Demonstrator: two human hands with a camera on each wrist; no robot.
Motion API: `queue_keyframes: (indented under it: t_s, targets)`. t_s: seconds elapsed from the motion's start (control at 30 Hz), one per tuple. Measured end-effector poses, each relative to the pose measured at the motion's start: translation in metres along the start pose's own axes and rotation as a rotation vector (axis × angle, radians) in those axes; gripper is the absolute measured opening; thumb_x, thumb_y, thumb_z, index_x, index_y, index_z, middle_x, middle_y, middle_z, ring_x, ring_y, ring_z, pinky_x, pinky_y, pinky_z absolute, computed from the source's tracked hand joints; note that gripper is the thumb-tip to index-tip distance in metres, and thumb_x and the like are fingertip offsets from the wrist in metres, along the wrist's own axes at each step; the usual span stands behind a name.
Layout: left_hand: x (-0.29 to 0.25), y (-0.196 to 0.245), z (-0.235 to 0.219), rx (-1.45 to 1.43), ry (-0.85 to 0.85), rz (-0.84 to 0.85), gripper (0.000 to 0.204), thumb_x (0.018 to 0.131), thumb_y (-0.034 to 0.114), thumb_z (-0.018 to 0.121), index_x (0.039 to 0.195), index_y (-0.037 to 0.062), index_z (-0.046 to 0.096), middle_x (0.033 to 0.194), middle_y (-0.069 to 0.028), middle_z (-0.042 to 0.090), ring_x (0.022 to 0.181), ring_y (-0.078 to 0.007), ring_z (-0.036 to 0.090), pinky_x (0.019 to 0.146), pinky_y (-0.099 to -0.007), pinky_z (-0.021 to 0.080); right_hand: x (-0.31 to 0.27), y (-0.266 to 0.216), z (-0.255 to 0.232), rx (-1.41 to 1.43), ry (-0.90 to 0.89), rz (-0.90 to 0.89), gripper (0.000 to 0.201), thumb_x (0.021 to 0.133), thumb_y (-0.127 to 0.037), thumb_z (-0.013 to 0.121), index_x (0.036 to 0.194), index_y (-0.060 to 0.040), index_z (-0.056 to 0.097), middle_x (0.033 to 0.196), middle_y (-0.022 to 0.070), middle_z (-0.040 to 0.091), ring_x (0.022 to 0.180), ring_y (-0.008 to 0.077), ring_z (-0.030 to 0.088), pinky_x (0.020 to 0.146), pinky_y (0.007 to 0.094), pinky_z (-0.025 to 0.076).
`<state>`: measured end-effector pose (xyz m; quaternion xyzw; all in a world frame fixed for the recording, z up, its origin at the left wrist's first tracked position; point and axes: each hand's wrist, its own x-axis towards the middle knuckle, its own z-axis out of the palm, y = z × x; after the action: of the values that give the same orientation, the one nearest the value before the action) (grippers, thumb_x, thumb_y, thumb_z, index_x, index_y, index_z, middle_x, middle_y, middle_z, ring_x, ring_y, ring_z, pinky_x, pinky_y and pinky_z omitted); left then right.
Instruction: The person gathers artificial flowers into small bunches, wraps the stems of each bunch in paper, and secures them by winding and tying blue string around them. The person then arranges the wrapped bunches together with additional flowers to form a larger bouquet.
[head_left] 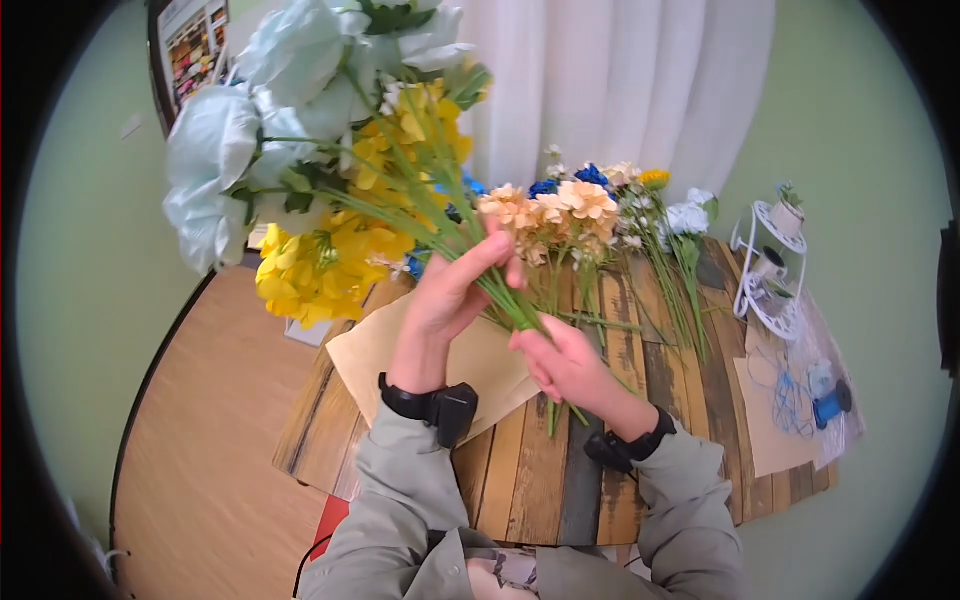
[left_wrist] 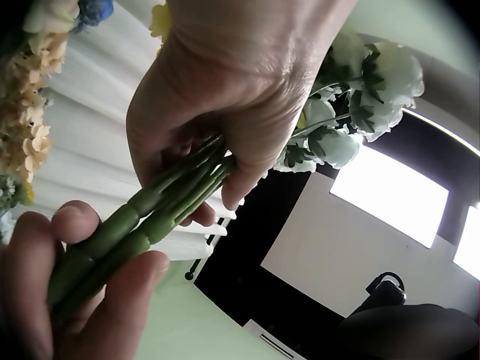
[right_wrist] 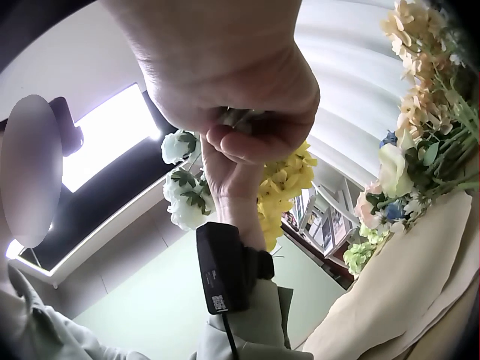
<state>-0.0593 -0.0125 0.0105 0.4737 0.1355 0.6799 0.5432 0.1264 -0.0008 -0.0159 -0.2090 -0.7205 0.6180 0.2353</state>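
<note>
Head view: holding a bouquet [head_left: 372, 165] of pale blue peony-like blooms [head_left: 295, 55] and yellow flowers [head_left: 335, 270] in the air over the wood-plank surface [head_left: 530, 500], tilted with heads to the upper left. Gripping its green stems [head_left: 515, 308] in two places: higher up with the left hand [head_left: 455, 288], thumb laid across them, and lower down with the right hand [head_left: 572, 367], fingers curled, stem ends jutting out below. Lying on the surface beneath the left hand, tan paper [head_left: 368, 345]; lying farther back, peach hydrangeas [head_left: 585, 205] beside deep blue flowers [head_left: 592, 175]; standing at the right, a white wire rack [head_left: 785, 325] near a spool of blue cord [head_left: 832, 404]. Left wrist view: closed round the jointed stems with the left hand's grip, and pinching them at lower left between right thumb and fingers; showing pale blooms past the left hand. Right wrist view: wrapped round the stems with the right hand's grip, mostly hiding them; reaching in just beyond with the left hand, backed by yellow and pale blooms.
</note>
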Motion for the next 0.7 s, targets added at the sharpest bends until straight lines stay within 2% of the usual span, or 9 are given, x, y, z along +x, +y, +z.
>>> queue_keyframes:
  t_s: [0.03, 0.1, 0.17, 0.2, 0.27, 0.37, 0.5, 0.57, 0.7]
  targets:
    - [0.002, -0.004, -0.002, -0.031, -0.004, 0.015, 0.017, 0.089, 0.014, 0.06, 0.102, 0.0071, 0.05, 0.082, -0.0031, 0.053, 0.075, -0.0167, 0.06, 0.064, -0.0314, 0.05, 0.005, 0.009, -0.001, 0.004, 0.038, 0.004, 0.029, 0.097, -0.032, 0.046, 0.105, -0.0049, 0.052, 0.069, 0.0029, 0.052, 0.044, 0.0057, 0.043, 0.038, 0.0205, 0.032]
    - [0.004, -0.008, 0.009, -0.06, 0.066, 0.05, 0.013, 0.09, 0.015, 0.059, 0.098, 0.0093, 0.05, 0.076, -0.0005, 0.048, 0.067, -0.0162, 0.056, 0.06, -0.0292, 0.048, 0.021, 0.034, -0.002, -0.303, 0.154, -0.543, 0.027, 0.094, -0.032, 0.053, 0.104, -0.006, 0.053, 0.066, 0.002, 0.051, 0.046, 0.007, 0.045, 0.04, 0.0236, 0.036]
    - [0.0, -0.005, 0.041, -0.319, 0.19, 0.033, 0.006, 0.094, 0.016, 0.051, 0.096, 0.011, 0.051, 0.064, 0.0039, 0.041, 0.052, -0.009, 0.046, 0.05, -0.0224, 0.04, 0.017, 0.029, -0.003, -0.299, 0.152, -0.49, 0.029, 0.093, -0.032, 0.054, 0.103, -0.0051, 0.054, 0.066, 0.0028, 0.052, 0.053, 0.0097, 0.051, 0.046, 0.0263, 0.041]
    - [0.001, -0.003, 0.028, -0.325, 0.053, 0.031, 0.007, 0.096, 0.017, 0.047, 0.096, 0.0115, 0.052, 0.06, 0.0056, 0.036, 0.047, -0.0063, 0.039, 0.046, -0.0204, 0.034, 0.01, 0.016, -0.007, -0.301, 0.182, -0.475, 0.029, 0.093, -0.032, 0.054, 0.103, -0.0051, 0.054, 0.066, 0.0028, 0.052, 0.053, 0.0097, 0.051, 0.046, 0.0263, 0.041]
    - [0.001, -0.005, 0.025, -0.3, -0.011, 0.086, 0.015, 0.099, 0.016, 0.039, 0.094, 0.0115, 0.052, 0.051, 0.0093, 0.029, 0.037, -0.0011, 0.026, 0.036, -0.0178, 0.024, -0.001, -0.01, -0.015, -0.169, -0.139, -0.039, 0.028, 0.092, -0.031, 0.055, 0.102, -0.0049, 0.055, 0.069, 0.0037, 0.055, 0.061, 0.0106, 0.056, 0.052, 0.027, 0.046]
    - [-0.005, 0.007, 0.028, -0.331, 0.043, 0.078, 0.014, 0.098, 0.013, 0.04, 0.086, 0.0107, 0.046, 0.051, 0.0082, 0.029, 0.036, -0.002, 0.026, 0.035, -0.0191, 0.025, 0.032, 0.039, -0.082, 0.176, -0.12, -0.095, 0.03, 0.095, -0.029, 0.05, 0.103, -0.0011, 0.056, 0.08, 0.0069, 0.062, 0.07, 0.0146, 0.061, 0.061, 0.0254, 0.05]
    - [-0.012, 0.023, 0.022, -0.324, -0.005, 0.079, 0.009, 0.097, 0.009, 0.039, 0.088, 0.0096, 0.043, 0.05, 0.0074, 0.029, 0.036, -0.0025, 0.028, 0.035, -0.0186, 0.027, 0.036, 0.105, -0.243, -1.201, 0.89, 0.034, 0.027, 0.074, -0.024, 0.064, 0.087, 0.0002, 0.064, 0.089, 0.0172, 0.063, 0.088, 0.0327, 0.061, 0.079, 0.0413, 0.049]
    - [-0.012, 0.03, 0.023, -0.306, -0.034, 0.129, 0.01, 0.096, 0.005, 0.037, 0.086, 0.0082, 0.037, 0.049, 0.0052, 0.031, 0.038, -0.0038, 0.031, 0.036, -0.0185, 0.031, 0.015, 0.127, -0.292, -1.191, 1.202, 0.446, 0.027, 0.076, -0.023, 0.061, 0.084, 0.0032, 0.063, 0.095, 0.0237, 0.063, 0.096, 0.0375, 0.06, 0.085, 0.0464, 0.047]
    - [-0.011, 0.032, 0.02, -0.284, 0.0, 0.181, 0.007, 0.095, 0.004, 0.038, 0.089, 0.0065, 0.039, 0.049, 0.0044, 0.029, 0.037, -0.0044, 0.03, 0.036, -0.0193, 0.03, -0.019, 0.16, -0.34, -1.04, 1.138, 0.63, 0.029, 0.081, -0.024, 0.058, 0.093, 0.001, 0.064, 0.099, 0.0237, 0.063, 0.097, 0.0375, 0.06, 0.083, 0.0459, 0.048]
